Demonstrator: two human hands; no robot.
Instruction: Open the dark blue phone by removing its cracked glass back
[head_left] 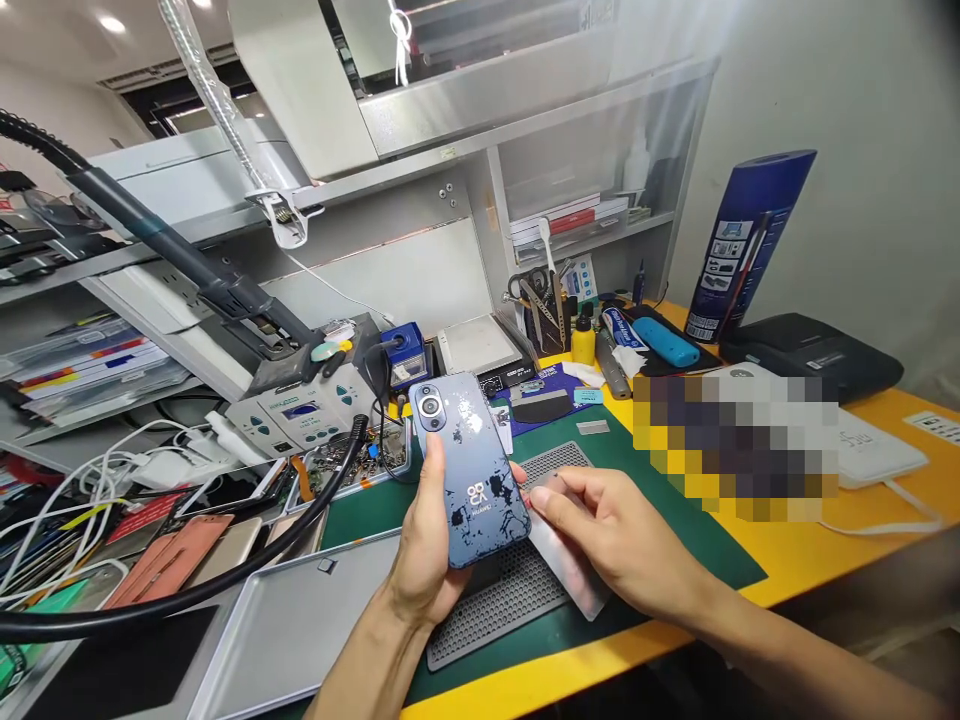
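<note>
A blue-grey phone (pixel 480 480), its back facing the camera, shows patchy, peeled-looking dark and light spots and a round camera module at the top left. My left hand (pixel 431 530) is wrapped round its left side, thumb along the edge by the camera. Close to the phone's lower right, my right hand (pixel 592 515) pinches a thin, translucent whitish sheet (pixel 566 570) that hangs down from the fingers. Beneath both hands lies a grey perforated pad (pixel 480 630) on a green mat (pixel 660 510).
To the left are a grey tray (pixel 292 620), a black hose (pixel 247 580) and a control station (pixel 300 410). Behind stand a tool holder (pixel 546 320) and a yellow bottle (pixel 583 340). A white device (pixel 877 450) and a black case (pixel 810 355) lie right.
</note>
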